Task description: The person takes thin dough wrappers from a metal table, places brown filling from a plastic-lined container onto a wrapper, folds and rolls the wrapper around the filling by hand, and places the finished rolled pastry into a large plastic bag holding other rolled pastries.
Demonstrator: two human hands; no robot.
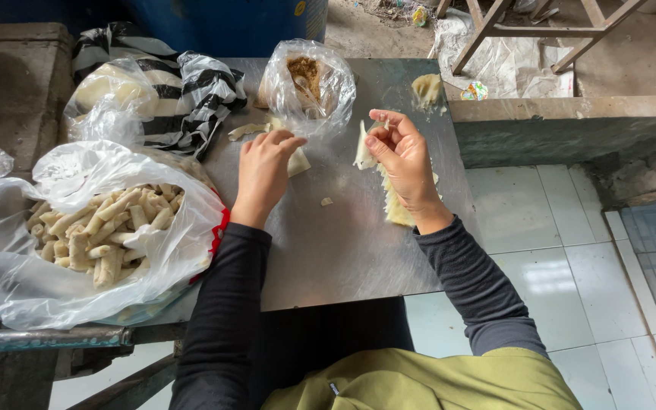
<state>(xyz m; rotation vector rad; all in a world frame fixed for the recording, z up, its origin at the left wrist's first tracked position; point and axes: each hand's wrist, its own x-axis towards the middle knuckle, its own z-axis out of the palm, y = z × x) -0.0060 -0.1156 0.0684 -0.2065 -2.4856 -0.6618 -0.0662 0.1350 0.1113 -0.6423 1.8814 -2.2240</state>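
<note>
One wrapper (364, 148) in right hand (404, 163)

A thin, pale triangular wrapper (364, 148) hangs upright, pinched above the steel table, apparently unfilled.

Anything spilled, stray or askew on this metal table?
Only small things: a stray dough scrap lies loose on the metal table between the hands, and a dough lump sits alone near the far edge.
</note>
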